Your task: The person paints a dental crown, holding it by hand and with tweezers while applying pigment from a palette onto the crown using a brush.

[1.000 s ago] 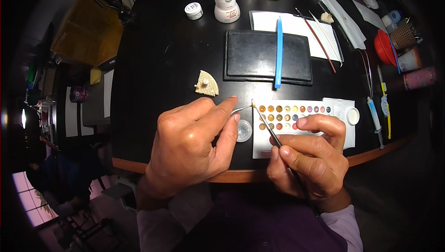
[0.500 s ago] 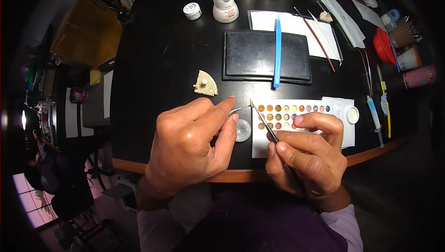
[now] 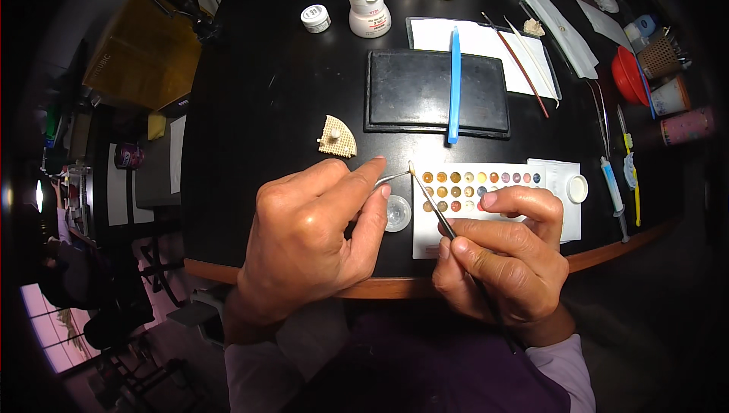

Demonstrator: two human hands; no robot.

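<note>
My left hand is closed, pinching metal tweezers whose thin curved tip points right. At that tip is a tiny pale piece, like a dental crown, too small to make out well. My right hand grips a fine brush with a dark handle, its tip against or very near the crown. Below the right fingers lies a white palette with rows of coloured paint wells, partly hidden by that hand. Beside the left thumb stands a small clear dish.
A beige honeycomb tray with a peg sits beyond my left hand. Farther back are a black case with a blue stick across it, and several jars. Brushes and a red bowl lie right.
The brush and my right fingers have shifted very slightly at the crown. My left hand has stayed in place. At the far left, a person in the background has moved an arm.
</note>
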